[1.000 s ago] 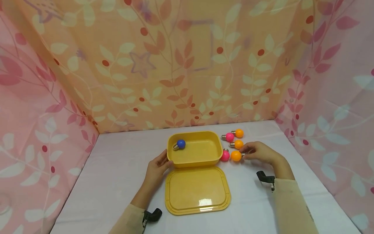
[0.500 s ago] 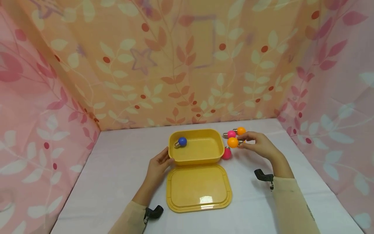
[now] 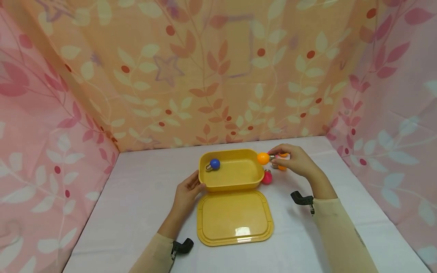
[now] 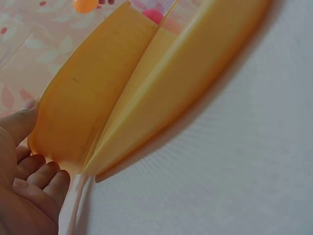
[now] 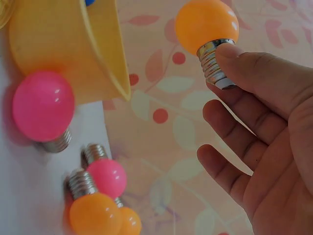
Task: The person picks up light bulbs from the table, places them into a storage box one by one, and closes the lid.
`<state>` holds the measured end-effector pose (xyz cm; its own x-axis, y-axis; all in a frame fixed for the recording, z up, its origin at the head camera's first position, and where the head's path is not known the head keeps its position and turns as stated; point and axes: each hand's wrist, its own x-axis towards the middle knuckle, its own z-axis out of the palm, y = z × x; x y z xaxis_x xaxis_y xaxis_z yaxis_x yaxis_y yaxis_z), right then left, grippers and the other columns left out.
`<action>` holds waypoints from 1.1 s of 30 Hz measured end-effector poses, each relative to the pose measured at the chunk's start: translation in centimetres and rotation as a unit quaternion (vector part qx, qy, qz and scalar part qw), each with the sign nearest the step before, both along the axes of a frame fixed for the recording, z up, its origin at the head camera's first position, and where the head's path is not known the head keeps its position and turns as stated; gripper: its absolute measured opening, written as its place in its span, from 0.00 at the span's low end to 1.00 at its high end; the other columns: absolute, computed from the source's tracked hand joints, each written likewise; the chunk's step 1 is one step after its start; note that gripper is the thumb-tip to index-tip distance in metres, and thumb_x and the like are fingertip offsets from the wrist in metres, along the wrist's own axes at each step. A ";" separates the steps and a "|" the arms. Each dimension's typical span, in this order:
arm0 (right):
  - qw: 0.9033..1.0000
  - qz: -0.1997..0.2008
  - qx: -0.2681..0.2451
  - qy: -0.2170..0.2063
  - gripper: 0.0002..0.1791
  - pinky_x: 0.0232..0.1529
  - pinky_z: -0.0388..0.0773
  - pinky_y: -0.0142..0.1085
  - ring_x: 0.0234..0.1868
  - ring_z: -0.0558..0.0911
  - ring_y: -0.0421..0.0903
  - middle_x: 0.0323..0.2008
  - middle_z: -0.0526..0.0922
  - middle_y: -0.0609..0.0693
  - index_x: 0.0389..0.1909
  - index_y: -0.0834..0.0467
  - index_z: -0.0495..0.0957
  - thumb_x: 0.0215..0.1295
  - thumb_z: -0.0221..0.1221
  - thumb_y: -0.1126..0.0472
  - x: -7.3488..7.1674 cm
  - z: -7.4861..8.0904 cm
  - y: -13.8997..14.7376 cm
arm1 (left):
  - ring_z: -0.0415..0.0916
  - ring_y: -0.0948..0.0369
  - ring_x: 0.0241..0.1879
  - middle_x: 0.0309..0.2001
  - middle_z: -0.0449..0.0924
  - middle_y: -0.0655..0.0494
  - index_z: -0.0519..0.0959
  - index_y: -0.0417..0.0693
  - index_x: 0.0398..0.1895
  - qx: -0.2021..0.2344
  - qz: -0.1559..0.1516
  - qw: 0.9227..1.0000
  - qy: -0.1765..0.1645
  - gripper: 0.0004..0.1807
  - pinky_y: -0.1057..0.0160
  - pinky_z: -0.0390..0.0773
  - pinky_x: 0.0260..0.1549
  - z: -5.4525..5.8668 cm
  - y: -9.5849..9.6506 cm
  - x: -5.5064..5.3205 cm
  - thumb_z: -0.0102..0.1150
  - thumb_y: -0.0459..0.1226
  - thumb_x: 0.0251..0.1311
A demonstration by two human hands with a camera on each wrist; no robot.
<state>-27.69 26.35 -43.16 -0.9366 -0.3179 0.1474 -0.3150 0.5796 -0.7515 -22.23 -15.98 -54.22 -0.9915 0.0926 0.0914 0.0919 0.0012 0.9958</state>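
right grip (image 3: 296,161) in raised pinch

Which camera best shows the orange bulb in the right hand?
The right wrist view: the bulb is large there, its metal base pinched by the right hand. The head view shows it small, overlapping the right end of the box. The left wrist view catches only part, at its top edge.

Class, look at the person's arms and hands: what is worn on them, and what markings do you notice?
The left sleeve and right sleeve are long and beige; the right has a small dark marking, too small to read. A bent black gadget sits at each cuff, left and right. The left hand and right hand wear no gloves.
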 end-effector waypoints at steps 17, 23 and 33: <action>0.993 0.094 0.074 0.016 0.14 0.65 0.74 0.57 0.57 0.78 0.51 0.47 0.85 0.43 0.49 0.44 0.86 0.63 0.72 0.50 -2.6 4.2 -5.1 | 0.68 0.51 0.72 0.75 0.66 0.43 0.65 0.42 0.77 0.008 0.000 1.000 0.001 0.37 0.71 0.76 0.61 0.3 0.0 -0.1 0.67 0.34 0.66; 0.989 0.120 0.092 -0.002 0.14 0.64 0.77 0.55 0.56 0.80 0.51 0.47 0.87 0.40 0.48 0.43 0.86 0.63 0.72 0.50 -3.7 4.4 -7.1 | 0.68 0.49 0.72 0.75 0.67 0.42 0.65 0.42 0.77 0.006 0.000 1.000 -0.008 0.36 0.69 0.77 0.61 0.1 0.0 0.1 0.66 0.32 0.67; 0.977 0.185 0.105 0.008 0.14 0.64 0.76 0.52 0.55 0.80 0.47 0.48 0.86 0.41 0.50 0.47 0.86 0.64 0.71 0.55 -5.7 4.9 -10.7 | 0.68 0.50 0.72 0.74 0.67 0.44 0.65 0.43 0.77 0.006 -0.001 1.000 -0.004 0.35 0.70 0.77 0.60 0.0 -0.1 0.1 0.66 0.33 0.68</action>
<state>-33.39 15.65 -38.22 -0.7501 -0.6589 0.0564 -0.5431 0.5652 -0.6210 -22.11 -16.09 -54.17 -0.9919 0.0942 0.0854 0.0847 -0.0118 0.9963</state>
